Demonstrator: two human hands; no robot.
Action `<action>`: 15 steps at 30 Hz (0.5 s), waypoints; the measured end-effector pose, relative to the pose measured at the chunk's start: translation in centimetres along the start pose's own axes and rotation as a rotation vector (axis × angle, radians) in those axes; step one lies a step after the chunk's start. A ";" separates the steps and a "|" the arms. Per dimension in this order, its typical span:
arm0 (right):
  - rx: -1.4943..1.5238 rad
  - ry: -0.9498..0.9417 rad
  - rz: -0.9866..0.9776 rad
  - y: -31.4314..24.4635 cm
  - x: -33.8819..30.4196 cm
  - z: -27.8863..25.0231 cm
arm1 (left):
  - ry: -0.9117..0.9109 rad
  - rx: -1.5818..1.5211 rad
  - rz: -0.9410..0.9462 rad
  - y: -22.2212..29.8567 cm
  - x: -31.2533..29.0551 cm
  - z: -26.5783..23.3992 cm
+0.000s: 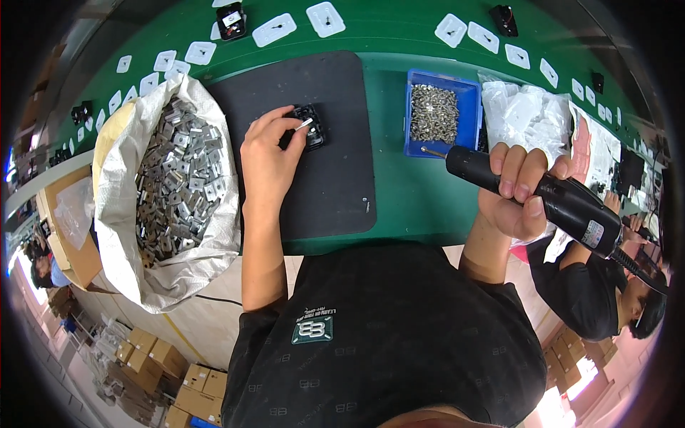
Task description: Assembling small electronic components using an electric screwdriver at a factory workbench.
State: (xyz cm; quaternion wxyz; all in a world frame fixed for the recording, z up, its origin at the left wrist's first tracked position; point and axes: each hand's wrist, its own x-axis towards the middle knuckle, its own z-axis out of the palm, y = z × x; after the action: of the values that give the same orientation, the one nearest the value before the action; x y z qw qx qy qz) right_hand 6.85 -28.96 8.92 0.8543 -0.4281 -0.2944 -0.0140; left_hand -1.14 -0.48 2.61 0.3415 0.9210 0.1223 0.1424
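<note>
Silvery metal, a small piece (305, 123) of it, is pinched between thumb and fingers of the left hand (271, 150), at a black case (316, 140) on the dark mat (321, 200). The right hand (531, 175) wraps a black corded driver (571, 210), its bit by the near edge of a blue bin (467, 110) of small metal fasteners (433, 114). Leftward, a white sack (118, 214) holds metal brackets (184, 178); beyond, white trays (326, 19) lie on green.
</note>
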 end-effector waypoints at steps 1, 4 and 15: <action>0.004 -0.006 -0.001 -0.1 0.0 0.0 | -0.008 -0.038 -0.015 -0.2 0.1 0.0; -0.015 -0.009 0.005 0.0 0.1 0.1 | -0.077 -0.215 -0.232 0.2 0.6 0.2; 0.108 -0.088 0.025 -0.9 0.9 0.9 | -0.156 -0.246 -0.137 -0.2 1.0 -0.1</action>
State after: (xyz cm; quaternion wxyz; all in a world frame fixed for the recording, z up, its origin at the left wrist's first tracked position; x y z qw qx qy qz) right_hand 6.88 -28.64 10.41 0.8624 -0.3853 -0.3268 0.0315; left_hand -0.30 -0.02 2.72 0.4690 0.8700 0.1396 0.0605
